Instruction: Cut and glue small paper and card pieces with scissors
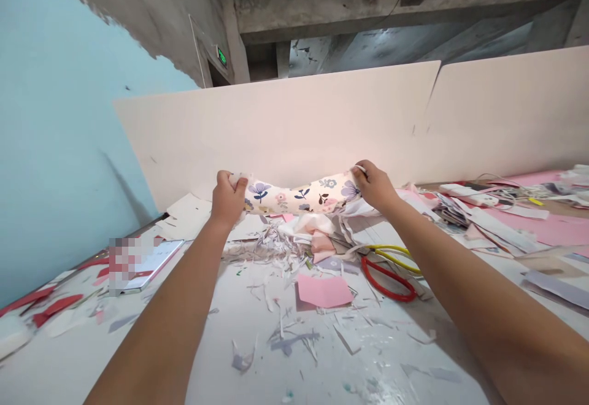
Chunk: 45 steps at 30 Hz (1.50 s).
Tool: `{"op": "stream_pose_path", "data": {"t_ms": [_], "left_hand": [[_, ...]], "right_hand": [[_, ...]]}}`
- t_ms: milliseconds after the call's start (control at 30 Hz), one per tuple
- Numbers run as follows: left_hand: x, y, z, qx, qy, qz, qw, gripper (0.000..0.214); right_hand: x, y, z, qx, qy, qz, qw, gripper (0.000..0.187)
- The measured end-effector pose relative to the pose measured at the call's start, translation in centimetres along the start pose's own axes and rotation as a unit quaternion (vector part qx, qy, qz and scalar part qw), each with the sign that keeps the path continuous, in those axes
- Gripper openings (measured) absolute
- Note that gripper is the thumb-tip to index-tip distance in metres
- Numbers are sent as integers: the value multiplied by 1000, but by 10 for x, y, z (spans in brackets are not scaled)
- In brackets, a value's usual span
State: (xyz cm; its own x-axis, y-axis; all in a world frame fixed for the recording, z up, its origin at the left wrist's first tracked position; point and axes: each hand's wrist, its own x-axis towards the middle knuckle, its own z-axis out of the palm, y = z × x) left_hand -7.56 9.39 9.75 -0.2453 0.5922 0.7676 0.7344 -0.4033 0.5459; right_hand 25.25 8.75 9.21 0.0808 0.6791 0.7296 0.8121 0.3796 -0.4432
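A cream cloth strip (301, 198) printed with purple, pink and navy flowers hangs in a shallow sag between my two hands, above the table. My left hand (227, 199) pinches its left end, where a bit of white material shows at the fingers. At the other end, my right hand (373, 185) grips it between thumb and fingers, with a white edge sticking out. Below lie scissors (401, 298) with one red and one yellow handle loop, their blades partly hidden among scraps. A pink paper piece (324, 291) lies in front of them.
Shredded white scraps (276, 239) heap behind the pink paper. A phone (159, 264) lies at the left among red scraps (57, 308). Paper and cloth offcuts (497, 230) cover the right side. A pale partition (285, 129) stands behind the table, beside a blue wall (59, 123).
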Motion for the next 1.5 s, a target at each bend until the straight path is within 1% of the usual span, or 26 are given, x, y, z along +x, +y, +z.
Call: {"op": "stream_pose_path", "data": {"t_ms": [67, 133, 233, 267, 333, 433, 567, 633, 733, 833, 900, 967, 1033, 1100, 1167, 1233, 1267, 1300, 1333, 1400, 1433, 1467, 1500], "left_hand": [[-2, -2, 5, -12, -50, -18, 999, 37], [-5, -3, 9, 3, -119, -20, 993, 43], [-9, -6, 14, 61, -212, 6, 975, 40], [-10, -7, 16, 75, -230, 14, 970, 38], [-12, -10, 17, 85, -246, 21, 965, 32], [-12, -13, 20, 86, -244, 21, 966, 25], [-9, -17, 25, 93, -249, 23, 964, 20], [-8, -20, 28, 101, -243, 22, 964, 21], [-8, -24, 31, 107, -245, 12, 964, 24], [-10, -27, 36, 95, -257, -7, 962, 23], [-13, -28, 40, 77, -252, -29, 964, 23], [-17, -28, 46, 51, -238, -54, 968, 28], [-20, -28, 51, 26, -222, -78, 972, 34], [-22, -27, 54, 8, -207, -96, 974, 36], [-23, -27, 56, -3, -195, -106, 975, 34], [-22, -27, 56, -13, -187, -109, 976, 31], [-22, -27, 55, -18, -184, -109, 977, 30], [-21, -27, 54, -23, -183, -110, 977, 29], [-20, -28, 52, -27, -184, -111, 976, 29], [-18, -28, 49, -32, -190, -114, 975, 30], [-17, -28, 47, -33, -194, -117, 973, 31], [-16, -28, 45, -33, -198, -119, 972, 32], [-15, -28, 43, -33, -202, -122, 971, 33]], "right_hand": [[-1, 12, 7, -21, -38, 11, 999, 29], [-2, 26, 14, -42, -71, 25, 996, 29], [-2, 41, 23, -62, -111, 41, 991, 30], [-2, 45, 24, -64, -124, 44, 989, 29], [-1, 49, 24, -63, -150, 50, 985, 27], [2, 51, 18, -59, -175, 70, 980, 30], [7, 53, 11, -79, -176, 110, 975, 34], [8, 54, 11, -101, -180, 134, 969, 35], [8, 53, 14, -133, -204, 172, 955, 34], [5, 49, 21, -133, -245, 198, 940, 29], [2, 47, 27, -122, -272, 212, 930, 29], [-1, 45, 31, -119, -292, 225, 922, 30], [-1, 42, 30, -132, -305, 230, 915, 31], [1, 37, 25, -163, -310, 226, 909, 35], [2, 27, 16, -208, -309, 208, 904, 41], [0, 13, 7, -252, -321, 179, 895, 42], [-4, 5, 2, -263, -345, 165, 886, 40], [-9, -1, -3, -268, -381, 156, 871, 36], [-16, -7, -8, -265, -427, 149, 852, 32], [-33, -14, -18, -257, -519, 152, 801, 31], [-42, -15, -23, -257, -547, 151, 783, 33], [-50, -15, -28, -260, -558, 143, 775, 34], [-58, -14, -32, -263, -558, 131, 776, 37]]}}
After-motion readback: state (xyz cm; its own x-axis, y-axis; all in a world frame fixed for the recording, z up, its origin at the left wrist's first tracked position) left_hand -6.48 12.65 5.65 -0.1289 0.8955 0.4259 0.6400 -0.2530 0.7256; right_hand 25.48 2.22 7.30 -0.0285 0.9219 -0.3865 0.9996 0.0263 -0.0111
